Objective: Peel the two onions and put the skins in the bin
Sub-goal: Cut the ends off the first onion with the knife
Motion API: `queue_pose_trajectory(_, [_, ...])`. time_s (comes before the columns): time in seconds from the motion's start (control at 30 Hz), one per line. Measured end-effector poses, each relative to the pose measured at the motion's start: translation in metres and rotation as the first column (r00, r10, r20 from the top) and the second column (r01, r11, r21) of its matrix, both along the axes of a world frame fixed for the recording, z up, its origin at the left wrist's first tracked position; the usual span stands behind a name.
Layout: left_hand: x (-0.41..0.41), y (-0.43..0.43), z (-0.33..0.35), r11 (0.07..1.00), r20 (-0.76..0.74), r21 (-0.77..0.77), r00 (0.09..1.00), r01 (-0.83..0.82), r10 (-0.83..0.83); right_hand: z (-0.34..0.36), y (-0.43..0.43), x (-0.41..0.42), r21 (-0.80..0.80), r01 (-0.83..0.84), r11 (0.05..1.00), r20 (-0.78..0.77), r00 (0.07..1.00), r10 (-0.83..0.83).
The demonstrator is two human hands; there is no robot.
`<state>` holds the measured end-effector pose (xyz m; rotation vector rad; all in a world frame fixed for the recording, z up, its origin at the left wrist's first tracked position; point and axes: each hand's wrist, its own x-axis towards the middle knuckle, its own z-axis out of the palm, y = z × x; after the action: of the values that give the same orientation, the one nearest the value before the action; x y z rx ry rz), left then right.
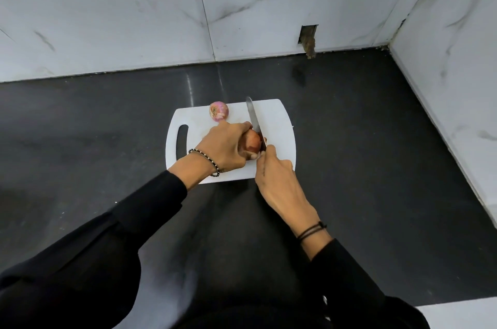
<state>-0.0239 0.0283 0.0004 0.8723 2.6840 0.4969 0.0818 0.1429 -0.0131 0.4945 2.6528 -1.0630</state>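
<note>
Gripping the nearer onion (252, 144) from its left side, the left hand (224, 148) is curling its fingers over the top and pinning it to the white cutting board (279, 124), probably so it cannot roll under the blade. The right hand (277, 178) is closing around the handle of a knife (253, 119), forefinger lying forward along it for control.

From the head camera, looking down: the knife's long axis is running away from the person, its tip pointing toward the far marble wall (107, 19) and leaning slightly left. The blade is pressing against the right end of the held onion. That onion seems to be lying on its side with its stem-to-root line running left to right, though the hand is hiding most of it, so this is a guess. Placed so, an end is facing the blade for trimming.

A second onion (219, 111), pinkish and unpeeled, is sitting at the board's far edge, just beyond the left hand's fingers, brownish end turned toward the viewer. The board is lying on a dark counter (376, 140). No bin is showing.
</note>
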Motion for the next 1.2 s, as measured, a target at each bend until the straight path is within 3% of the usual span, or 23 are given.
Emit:
queue_pose_trajectory(0.2, [-0.003, 0.0, -0.001, 0.999, 0.014, -0.01, 0.999, 0.053, -0.053, 0.004, -0.002, 0.049, -0.072, 0.019, 0.997, 0.068, 0.998, -0.014])
queue_pose_trajectory(0.57, [-0.007, 0.002, -0.003, 0.999, 0.047, -0.007, 0.998, 0.037, -0.037, 0.0, 0.0, 0.02, -0.011, -0.037, 0.999, 0.122, 0.992, 0.038])
queue_pose_trajectory(0.87, [0.01, -0.025, -0.017, 0.957, 0.113, 0.282, 0.993, -0.065, 0.034, -0.006, -0.014, 0.023, 0.164, -0.041, 0.986, 0.103, 0.994, 0.024])
queue_pose_trajectory(1.2, [0.014, -0.041, -0.015, 0.923, 0.176, 0.353, 0.98, -0.155, 0.096, -0.003, -0.013, 0.026, 0.074, -0.012, 0.997, 0.087, 0.996, 0.006])
